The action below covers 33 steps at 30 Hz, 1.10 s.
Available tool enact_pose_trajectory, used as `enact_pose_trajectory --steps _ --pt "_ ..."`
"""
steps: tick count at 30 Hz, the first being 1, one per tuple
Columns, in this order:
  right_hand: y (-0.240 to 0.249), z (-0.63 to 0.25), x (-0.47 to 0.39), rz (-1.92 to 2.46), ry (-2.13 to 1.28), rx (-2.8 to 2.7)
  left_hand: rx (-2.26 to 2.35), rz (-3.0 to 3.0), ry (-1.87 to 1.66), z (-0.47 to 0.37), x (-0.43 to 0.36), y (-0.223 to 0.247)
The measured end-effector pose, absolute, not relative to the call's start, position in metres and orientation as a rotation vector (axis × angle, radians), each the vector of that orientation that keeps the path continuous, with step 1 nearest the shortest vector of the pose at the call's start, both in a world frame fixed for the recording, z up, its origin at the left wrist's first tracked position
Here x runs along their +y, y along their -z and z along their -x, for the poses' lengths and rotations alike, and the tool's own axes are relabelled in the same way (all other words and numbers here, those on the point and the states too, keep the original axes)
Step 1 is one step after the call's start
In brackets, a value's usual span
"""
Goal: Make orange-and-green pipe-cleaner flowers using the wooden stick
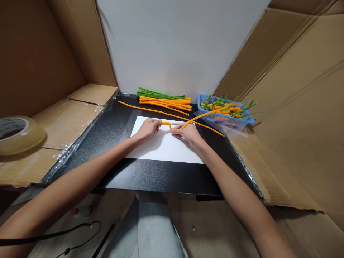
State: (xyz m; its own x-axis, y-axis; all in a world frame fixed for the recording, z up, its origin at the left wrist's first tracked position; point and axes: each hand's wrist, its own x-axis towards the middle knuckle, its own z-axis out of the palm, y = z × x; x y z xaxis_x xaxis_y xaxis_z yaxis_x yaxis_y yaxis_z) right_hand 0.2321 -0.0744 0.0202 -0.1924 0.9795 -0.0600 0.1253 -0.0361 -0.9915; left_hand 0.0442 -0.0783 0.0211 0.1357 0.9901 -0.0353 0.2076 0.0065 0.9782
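Observation:
An orange pipe cleaner [166, 123] is coiled in tight turns around a thin wooden stick [174, 123] above a white sheet [163, 150]. My left hand [149, 129] is closed on the coiled end of the stick. With its fingers pinched, my right hand [187, 132] grips the uncoiled part of the same pipe cleaner. Its long free tail rises past my right hand toward the upper right, over a blue basket [227, 121]. Part of the stick is hidden behind my right hand.
Bundles of green pipe cleaners [158, 94] and orange pipe cleaners [166, 103] lie at the back of the black table [150, 175]. The basket holds several orange and green twisted pieces. A tape roll [34, 136] sits at left on cardboard. Cardboard walls [301, 96] stand on both sides.

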Motion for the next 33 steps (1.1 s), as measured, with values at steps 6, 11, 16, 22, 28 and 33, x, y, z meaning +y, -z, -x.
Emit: enact_pose_trajectory --steps 6,11,16,22,28,33 --pt "-0.024 -0.240 -0.067 1.188 -1.588 -1.156 0.718 -0.908 -0.919 -0.045 -0.078 -0.025" --pt "-0.026 -0.244 -0.066 1.084 -1.779 -0.968 0.505 -0.920 -0.795 -0.038 -0.078 -0.026" --pt "-0.027 -0.249 -0.064 1.046 -1.819 -0.932 0.492 -1.182 -0.655 -0.030 -0.079 -0.031" --pt "-0.038 -0.261 -0.063 1.092 -1.781 -1.213 0.625 -1.720 -0.442 -0.021 -0.074 -0.042" --pt "-0.045 -0.270 -0.064 1.243 -1.589 -1.574 0.830 -2.170 -0.388 -0.020 -0.071 -0.037" --pt "-0.044 -0.263 -0.066 1.251 -1.507 -1.496 1.107 -2.478 -0.486 -0.022 -0.069 -0.025"
